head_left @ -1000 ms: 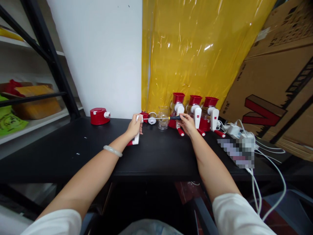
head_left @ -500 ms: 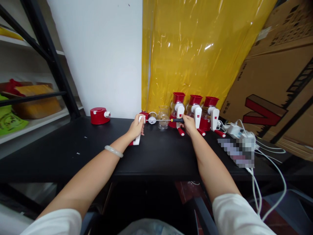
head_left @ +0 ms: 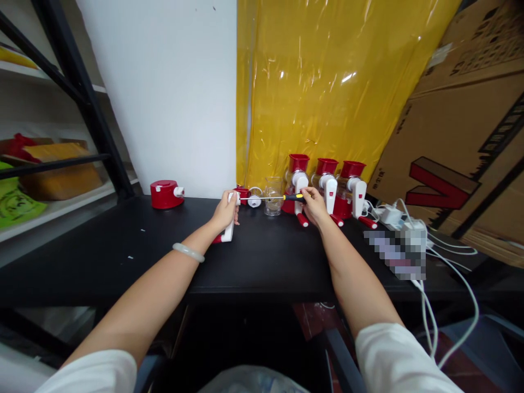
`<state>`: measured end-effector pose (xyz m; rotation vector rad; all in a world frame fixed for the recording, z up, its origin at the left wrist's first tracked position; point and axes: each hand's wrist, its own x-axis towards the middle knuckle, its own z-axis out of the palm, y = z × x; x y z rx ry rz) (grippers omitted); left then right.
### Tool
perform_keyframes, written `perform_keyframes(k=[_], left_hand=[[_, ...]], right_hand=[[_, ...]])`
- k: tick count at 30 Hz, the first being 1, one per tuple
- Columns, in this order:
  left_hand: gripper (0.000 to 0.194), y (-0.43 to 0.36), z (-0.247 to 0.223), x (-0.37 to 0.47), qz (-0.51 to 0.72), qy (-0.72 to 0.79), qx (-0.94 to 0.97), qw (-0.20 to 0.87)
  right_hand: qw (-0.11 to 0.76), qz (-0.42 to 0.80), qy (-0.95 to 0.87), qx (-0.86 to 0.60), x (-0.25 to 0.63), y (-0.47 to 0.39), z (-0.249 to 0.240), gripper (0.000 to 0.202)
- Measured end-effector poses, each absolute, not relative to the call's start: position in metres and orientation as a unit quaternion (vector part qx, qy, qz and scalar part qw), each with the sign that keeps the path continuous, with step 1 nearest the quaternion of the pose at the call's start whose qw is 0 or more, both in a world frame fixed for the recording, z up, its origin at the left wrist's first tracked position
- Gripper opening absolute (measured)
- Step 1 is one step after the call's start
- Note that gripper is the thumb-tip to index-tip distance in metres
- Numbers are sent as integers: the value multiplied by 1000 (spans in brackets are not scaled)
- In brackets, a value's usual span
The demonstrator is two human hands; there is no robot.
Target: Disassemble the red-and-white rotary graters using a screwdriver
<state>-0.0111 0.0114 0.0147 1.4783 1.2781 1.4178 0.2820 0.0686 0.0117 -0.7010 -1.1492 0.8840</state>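
My left hand [head_left: 226, 212] is closed around a white crank handle [head_left: 229, 231] with a red grip, held above the black table. A screwdriver [head_left: 292, 197] with a black and yellow handle lies level between my hands, its thin shaft reaching the white end of the crank. The fingers of my right hand [head_left: 313, 203] pinch the back of the screwdriver's handle. Just behind the shaft are a clear cup [head_left: 273, 203] and a round white part [head_left: 254, 200]. A red part [head_left: 242, 193] shows partly behind my left hand.
Three red and white crank machines [head_left: 298, 162] stand at the table's back right. A red round base [head_left: 166, 195] sits at the back left. White cables and chargers [head_left: 392, 215] lie on the right beside a blurred flat object [head_left: 395, 254]. Large cardboard boxes [head_left: 450, 125] lean behind.
My right hand has shifted its hold toward the back end of the screwdriver's handle, more of which now shows. My left hand and the crank have moved slightly left.
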Motion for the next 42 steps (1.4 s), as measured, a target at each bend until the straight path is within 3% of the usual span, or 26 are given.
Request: perform_keyframes(k=[7, 13, 22, 42], left_hand=[[27, 13, 13, -11, 551, 496, 574, 349], [31, 8, 14, -11, 556, 486, 601, 305], [29, 12, 11, -15, 553, 487, 612, 287], [29, 11, 14, -15, 548, 501, 590, 319]], right_hand=[[663, 446, -511, -315, 282, 64, 16, 33], [583, 322, -574, -477, 289, 62, 10, 54], [631, 391, -549, -385, 285, 70, 6, 54], [642, 446, -526, -336, 281, 55, 19, 39]])
